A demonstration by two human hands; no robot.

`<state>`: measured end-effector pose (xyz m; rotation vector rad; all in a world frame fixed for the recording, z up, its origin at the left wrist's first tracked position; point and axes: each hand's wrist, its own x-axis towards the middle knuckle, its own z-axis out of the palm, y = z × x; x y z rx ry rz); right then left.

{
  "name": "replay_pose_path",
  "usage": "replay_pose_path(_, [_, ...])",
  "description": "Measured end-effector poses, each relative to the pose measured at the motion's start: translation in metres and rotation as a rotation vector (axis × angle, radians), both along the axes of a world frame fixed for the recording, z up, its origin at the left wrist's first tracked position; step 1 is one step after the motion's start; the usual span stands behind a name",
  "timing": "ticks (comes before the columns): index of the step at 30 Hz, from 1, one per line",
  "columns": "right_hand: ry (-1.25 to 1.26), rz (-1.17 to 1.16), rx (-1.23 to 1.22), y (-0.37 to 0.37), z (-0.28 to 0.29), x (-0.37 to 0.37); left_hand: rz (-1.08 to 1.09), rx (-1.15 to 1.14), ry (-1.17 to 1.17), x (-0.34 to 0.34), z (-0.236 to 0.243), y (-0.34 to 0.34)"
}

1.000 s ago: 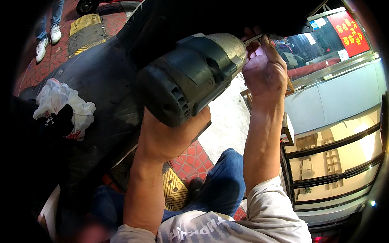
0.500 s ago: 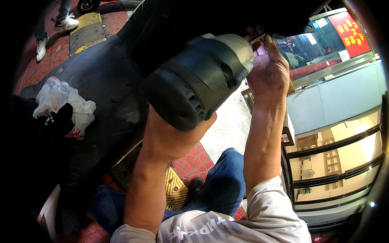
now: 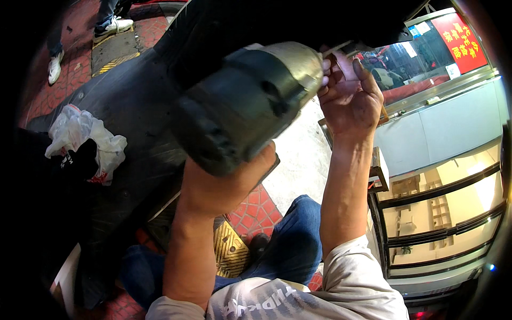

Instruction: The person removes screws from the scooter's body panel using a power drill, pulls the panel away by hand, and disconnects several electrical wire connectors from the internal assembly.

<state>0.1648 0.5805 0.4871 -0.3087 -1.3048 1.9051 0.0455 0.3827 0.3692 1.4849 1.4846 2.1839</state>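
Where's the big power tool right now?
In the head view, the power tool is at upper middle, held in the left hand and pointing toward the right hand.

Warm light glows through the black-framed glass front [image 3: 416,220], and the pale floor [image 3: 298,165] glares. The scuffed black plastic panel [image 3: 136,109] fades into shadow at its left edge; the dark barrel-shaped power tool [image 3: 234,106] looks motion-blurred; outer lines bow.

left hand [image 3: 226,184] gripping power tool [image 3: 250,101], plastic bag [image 3: 110,141]
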Motion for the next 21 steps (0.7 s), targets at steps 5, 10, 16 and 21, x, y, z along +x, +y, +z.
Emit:
replay_pose_path(5, [-0.039,-0.038,-0.047,-0.001,-0.004,0.001,-0.32,-0.031,-0.467,-0.008,0.007,-0.008])
replay_pose_path(10, [-0.046,0.159,0.024,-0.006,-0.01,-0.007,-0.396,-0.062,-0.505,-0.016,0.005,-0.016])
replay_pose_path(16, [-0.249,0.151,0.468,-0.069,-0.031,0.015,-0.283,-0.015,-0.148,-0.013,-0.005,-0.006])
replay_pose_path(21, [-0.358,-0.16,0.693,-0.131,-0.06,0.08,-0.173,0.185,0.33,0.026,-0.003,0.017])
